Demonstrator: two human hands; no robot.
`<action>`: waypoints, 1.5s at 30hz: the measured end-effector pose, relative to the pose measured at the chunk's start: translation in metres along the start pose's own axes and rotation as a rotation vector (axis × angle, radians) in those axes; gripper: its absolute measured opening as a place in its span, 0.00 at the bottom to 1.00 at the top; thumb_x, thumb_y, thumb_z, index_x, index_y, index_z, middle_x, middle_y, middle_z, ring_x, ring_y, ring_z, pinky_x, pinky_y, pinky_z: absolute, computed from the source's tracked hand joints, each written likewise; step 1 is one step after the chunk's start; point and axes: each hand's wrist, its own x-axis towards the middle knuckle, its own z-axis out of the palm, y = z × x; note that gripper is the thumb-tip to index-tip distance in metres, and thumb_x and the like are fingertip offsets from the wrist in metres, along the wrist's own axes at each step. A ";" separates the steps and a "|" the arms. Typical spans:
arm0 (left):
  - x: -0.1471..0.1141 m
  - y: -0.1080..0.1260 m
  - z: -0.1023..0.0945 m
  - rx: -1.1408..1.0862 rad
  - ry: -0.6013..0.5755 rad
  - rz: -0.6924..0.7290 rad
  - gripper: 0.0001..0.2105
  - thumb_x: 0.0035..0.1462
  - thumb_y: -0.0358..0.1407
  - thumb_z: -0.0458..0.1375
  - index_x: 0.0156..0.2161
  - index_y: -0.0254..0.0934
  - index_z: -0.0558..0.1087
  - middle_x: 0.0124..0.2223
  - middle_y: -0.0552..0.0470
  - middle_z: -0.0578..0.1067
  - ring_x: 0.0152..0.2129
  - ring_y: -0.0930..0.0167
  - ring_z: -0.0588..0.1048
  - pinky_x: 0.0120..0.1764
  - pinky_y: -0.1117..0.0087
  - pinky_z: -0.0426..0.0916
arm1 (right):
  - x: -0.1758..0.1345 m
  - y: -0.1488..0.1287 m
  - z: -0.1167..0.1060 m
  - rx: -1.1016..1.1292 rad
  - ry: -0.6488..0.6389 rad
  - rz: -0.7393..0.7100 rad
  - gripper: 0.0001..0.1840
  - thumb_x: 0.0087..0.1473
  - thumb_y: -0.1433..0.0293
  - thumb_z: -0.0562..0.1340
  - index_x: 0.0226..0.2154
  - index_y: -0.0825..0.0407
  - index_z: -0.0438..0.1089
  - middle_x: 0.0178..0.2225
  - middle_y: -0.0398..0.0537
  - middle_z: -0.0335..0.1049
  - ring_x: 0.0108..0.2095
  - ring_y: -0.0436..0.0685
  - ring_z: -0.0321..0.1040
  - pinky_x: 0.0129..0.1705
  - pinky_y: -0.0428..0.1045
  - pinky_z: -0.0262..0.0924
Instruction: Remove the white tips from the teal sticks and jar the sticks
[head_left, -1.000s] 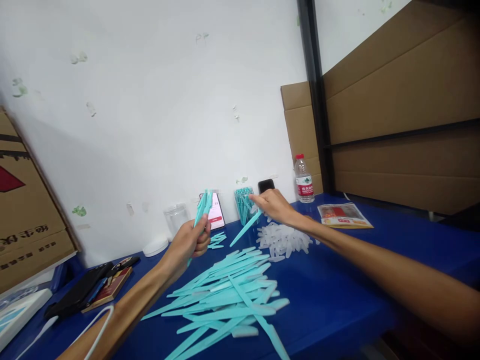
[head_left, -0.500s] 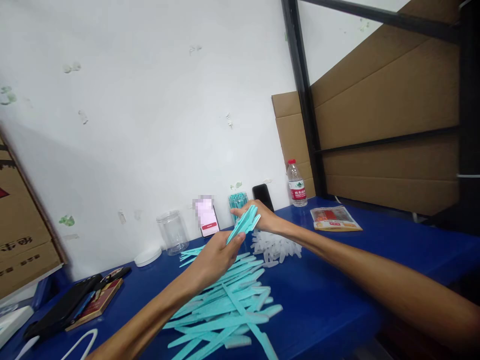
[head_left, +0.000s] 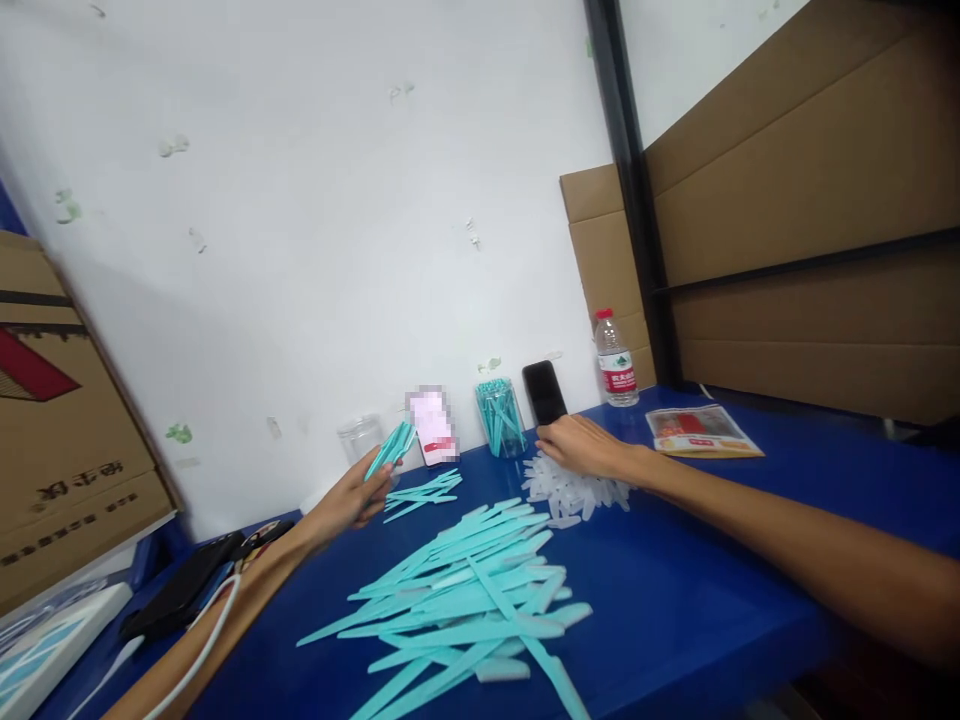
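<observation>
My left hand (head_left: 352,500) is closed around a bundle of teal eyebrow razors (head_left: 391,448), raised in front of an open clear jar (head_left: 360,438). On the right, my right hand (head_left: 581,447) reaches down to the back of a heap of translucent plastic caps (head_left: 570,492). Its fingers are drawn together there, and what they pinch is hidden. Many loose teal razors (head_left: 465,590) lie in a spread pile at the near middle of the table. A smaller group of razors (head_left: 424,490) rests behind them. Against the wall stands a clear jar filled with teal razors (head_left: 501,415).
A lit phone (head_left: 435,425) and a dark phone (head_left: 544,392) lean on the wall. A water bottle (head_left: 616,360) and a flat packet (head_left: 703,430) are at right. At left lie a black case (head_left: 184,585) and a white cable (head_left: 217,640) across my forearm. The blue table (head_left: 675,600) ends at right.
My hands were together at the razor bundle and have parted. The left has gone leftward with the bundle; the right has come down to the caps. The camera view has shifted slightly.
</observation>
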 end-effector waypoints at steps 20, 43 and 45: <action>0.049 -0.051 0.006 1.402 -0.017 0.258 0.19 0.61 0.44 0.44 0.50 0.36 0.66 0.46 0.40 0.72 0.40 0.58 0.73 0.41 0.59 0.66 | -0.001 0.000 -0.009 -0.195 0.035 -0.015 0.22 0.64 0.61 0.50 0.25 0.54 0.69 0.25 0.53 0.71 0.24 0.53 0.65 0.24 0.47 0.40; 0.024 0.002 0.123 1.140 0.045 0.274 0.33 0.62 0.56 0.34 0.48 0.33 0.70 0.47 0.36 0.73 0.46 0.52 0.70 0.46 0.50 0.63 | -0.006 -0.066 -0.040 -0.006 0.103 -0.010 0.23 0.62 0.62 0.52 0.19 0.54 0.65 0.20 0.47 0.65 0.20 0.49 0.54 0.26 0.49 0.34; 0.029 -0.002 0.126 1.202 0.079 0.301 0.30 0.63 0.55 0.36 0.44 0.33 0.70 0.44 0.36 0.73 0.42 0.53 0.71 0.43 0.52 0.64 | -0.006 -0.065 -0.040 -0.016 0.095 -0.008 0.23 0.62 0.62 0.52 0.20 0.54 0.66 0.21 0.48 0.66 0.21 0.49 0.55 0.26 0.49 0.35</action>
